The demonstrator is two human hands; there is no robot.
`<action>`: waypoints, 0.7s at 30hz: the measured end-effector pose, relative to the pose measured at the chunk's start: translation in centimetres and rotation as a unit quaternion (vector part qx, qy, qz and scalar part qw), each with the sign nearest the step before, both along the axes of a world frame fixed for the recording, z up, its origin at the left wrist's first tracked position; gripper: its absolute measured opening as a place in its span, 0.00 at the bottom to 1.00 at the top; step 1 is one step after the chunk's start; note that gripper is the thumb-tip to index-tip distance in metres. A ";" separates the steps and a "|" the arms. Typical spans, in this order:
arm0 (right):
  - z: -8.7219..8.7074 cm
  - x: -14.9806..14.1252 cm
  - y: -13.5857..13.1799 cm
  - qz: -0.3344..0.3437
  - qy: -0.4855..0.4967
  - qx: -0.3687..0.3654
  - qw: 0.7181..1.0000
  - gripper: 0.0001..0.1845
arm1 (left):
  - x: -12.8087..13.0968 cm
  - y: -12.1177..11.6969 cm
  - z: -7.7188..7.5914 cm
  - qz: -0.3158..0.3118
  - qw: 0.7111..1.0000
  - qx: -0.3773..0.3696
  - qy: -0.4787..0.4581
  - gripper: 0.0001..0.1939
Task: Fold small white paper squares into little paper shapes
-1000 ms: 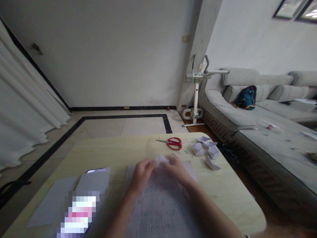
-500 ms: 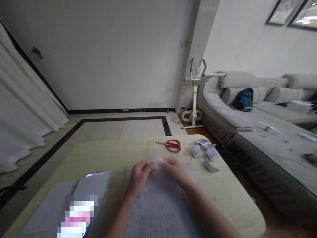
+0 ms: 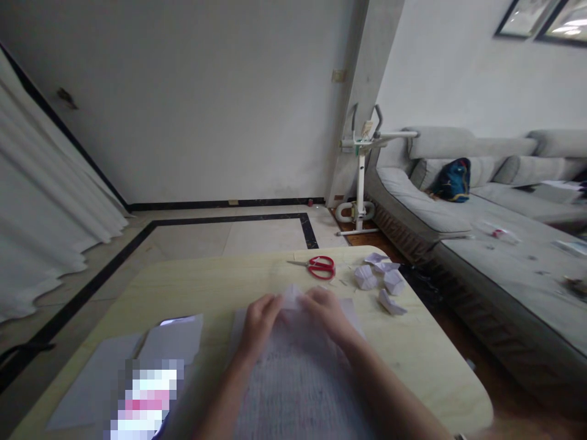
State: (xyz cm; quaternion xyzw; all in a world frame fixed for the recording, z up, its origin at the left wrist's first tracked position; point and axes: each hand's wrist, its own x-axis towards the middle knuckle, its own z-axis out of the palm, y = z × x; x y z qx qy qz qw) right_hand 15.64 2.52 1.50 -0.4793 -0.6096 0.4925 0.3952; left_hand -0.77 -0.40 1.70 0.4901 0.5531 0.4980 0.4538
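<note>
A small piece of folded white paper (image 3: 292, 297) is pinched between my two hands, its pointed tip showing above my fingers. My left hand (image 3: 262, 319) grips its left side and my right hand (image 3: 326, 313) its right side, fingers closed on both. Below them a large sheet with faint print or writing (image 3: 293, 391) lies flat on the table, slightly blurred. Red-handled scissors (image 3: 321, 267) rest beyond my hands. Several folded paper pieces (image 3: 365, 277) lie to the right of the scissors, with small scraps nearby.
On the left of the pale wooden table (image 3: 183, 281) lie white sheets (image 3: 98, 379) and a phone with a lit, pixelated screen (image 3: 147, 400). A grey sofa (image 3: 504, 263) with a blue backpack (image 3: 454, 180) stands to the right. White exercise equipment (image 3: 361, 183) stands near the wall.
The tip of the folded paper sits a little lower and looks flatter between my fingers. My hands have barely moved; the view has shifted slightly.
</note>
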 end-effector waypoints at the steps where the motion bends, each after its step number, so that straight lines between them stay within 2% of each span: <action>1: 0.0 0.0 0.0 -0.005 -0.008 0.013 1.000 0.21 | 0.1 0.0 0.0 -0.007 1.000 -0.010 -0.005 0.17; 5: -0.1 0.0 -0.1 0.002 -0.041 0.053 0.998 0.18 | 0.2 -0.1 -0.1 -0.023 0.999 -0.038 -0.007 0.15; 11: 0.2 0.0 -0.3 0.092 -0.052 0.019 0.994 0.17 | 0.2 -0.2 -0.5 -0.027 0.998 0.002 0.063 0.15; 15: 0.3 0.1 -0.2 0.083 -0.052 0.028 0.995 0.11 | 0.1 -0.3 -0.7 -0.044 0.996 0.021 0.074 0.17; 18: 0.1 0.2 -0.2 0.056 -0.046 0.022 0.997 0.07 | 0.1 -0.2 -0.8 -0.032 0.994 0.042 0.099 0.18; 21: 0.0 0.2 -0.2 0.041 -0.036 -0.003 0.998 0.09 | 0.0 -0.1 -0.6 -0.022 0.991 0.045 0.126 0.18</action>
